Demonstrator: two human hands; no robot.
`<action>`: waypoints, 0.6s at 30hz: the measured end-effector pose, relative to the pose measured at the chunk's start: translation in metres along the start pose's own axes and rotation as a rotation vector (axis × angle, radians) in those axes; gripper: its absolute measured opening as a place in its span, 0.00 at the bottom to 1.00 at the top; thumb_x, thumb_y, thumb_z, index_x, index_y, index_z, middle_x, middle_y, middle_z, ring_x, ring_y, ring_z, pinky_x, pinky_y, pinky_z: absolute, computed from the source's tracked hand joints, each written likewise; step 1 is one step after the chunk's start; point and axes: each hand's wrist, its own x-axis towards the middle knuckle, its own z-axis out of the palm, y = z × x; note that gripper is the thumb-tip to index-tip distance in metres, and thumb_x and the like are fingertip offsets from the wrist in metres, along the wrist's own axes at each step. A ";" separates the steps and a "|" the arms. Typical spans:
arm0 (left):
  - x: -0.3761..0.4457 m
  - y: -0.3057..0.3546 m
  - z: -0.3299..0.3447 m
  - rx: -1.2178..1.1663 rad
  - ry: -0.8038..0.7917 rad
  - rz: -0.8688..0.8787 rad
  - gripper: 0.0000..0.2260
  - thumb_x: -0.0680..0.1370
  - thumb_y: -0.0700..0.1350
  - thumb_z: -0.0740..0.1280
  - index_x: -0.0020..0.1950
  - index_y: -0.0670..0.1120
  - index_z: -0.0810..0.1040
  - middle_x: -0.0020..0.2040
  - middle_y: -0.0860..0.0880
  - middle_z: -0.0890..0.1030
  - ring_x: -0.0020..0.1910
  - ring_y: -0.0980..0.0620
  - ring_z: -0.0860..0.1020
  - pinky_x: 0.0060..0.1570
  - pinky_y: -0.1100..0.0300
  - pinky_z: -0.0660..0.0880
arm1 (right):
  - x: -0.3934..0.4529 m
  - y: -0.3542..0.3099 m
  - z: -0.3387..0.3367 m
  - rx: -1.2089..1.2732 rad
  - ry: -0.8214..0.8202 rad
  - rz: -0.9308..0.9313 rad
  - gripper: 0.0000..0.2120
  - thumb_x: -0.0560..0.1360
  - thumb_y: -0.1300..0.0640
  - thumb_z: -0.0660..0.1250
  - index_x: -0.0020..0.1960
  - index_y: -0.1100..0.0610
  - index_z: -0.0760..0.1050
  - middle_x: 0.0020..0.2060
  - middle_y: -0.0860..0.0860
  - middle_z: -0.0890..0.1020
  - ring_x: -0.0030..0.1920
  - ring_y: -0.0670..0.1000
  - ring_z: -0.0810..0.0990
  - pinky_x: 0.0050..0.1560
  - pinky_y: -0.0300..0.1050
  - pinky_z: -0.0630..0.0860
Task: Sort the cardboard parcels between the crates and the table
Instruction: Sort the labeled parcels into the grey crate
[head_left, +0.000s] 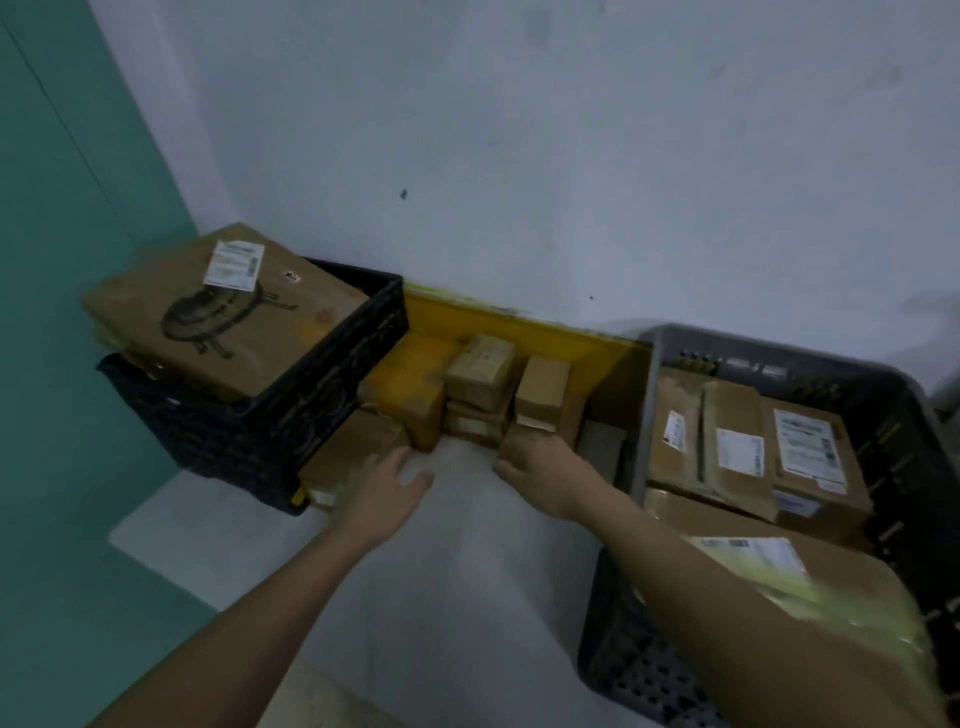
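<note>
Several small cardboard parcels (480, 369) are stacked on the white table (457, 530) against a yellow board (519, 332). My left hand (387, 480) lies flat with fingers apart on a low brown parcel (348, 447) beside the black crate (291, 415). My right hand (535, 462) rests with curled fingers on a small parcel (524, 434) at the foot of the stack; whether it grips it I cannot tell. A big box with a printed drawing (228, 312) tops the black crate. The grey crate (779, 358) on the right holds labelled parcels (748, 452).
A white wall (519, 156) stands right behind the table, with a green wall (62, 208) on the left. A large parcel with yellow tape (810, 587) lies on a dark crate (623, 654) at the near right.
</note>
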 end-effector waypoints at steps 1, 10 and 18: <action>0.009 -0.012 -0.005 0.022 -0.007 -0.019 0.27 0.80 0.60 0.62 0.76 0.49 0.67 0.71 0.42 0.71 0.67 0.42 0.71 0.62 0.54 0.70 | 0.009 -0.001 0.007 0.012 -0.028 0.038 0.25 0.82 0.40 0.54 0.68 0.56 0.72 0.63 0.57 0.76 0.62 0.59 0.73 0.62 0.55 0.72; 0.093 -0.095 -0.005 0.250 -0.055 -0.063 0.32 0.77 0.61 0.63 0.79 0.55 0.57 0.75 0.45 0.62 0.71 0.40 0.64 0.67 0.46 0.65 | 0.096 -0.018 0.075 0.109 -0.166 0.367 0.29 0.82 0.40 0.56 0.78 0.54 0.62 0.75 0.56 0.66 0.72 0.58 0.68 0.69 0.53 0.70; 0.138 -0.152 0.018 0.474 -0.089 0.015 0.38 0.75 0.67 0.63 0.80 0.55 0.54 0.77 0.42 0.56 0.73 0.38 0.59 0.69 0.43 0.63 | 0.143 -0.050 0.179 -0.019 -0.284 0.446 0.31 0.82 0.38 0.52 0.81 0.46 0.50 0.81 0.50 0.50 0.79 0.58 0.52 0.74 0.63 0.57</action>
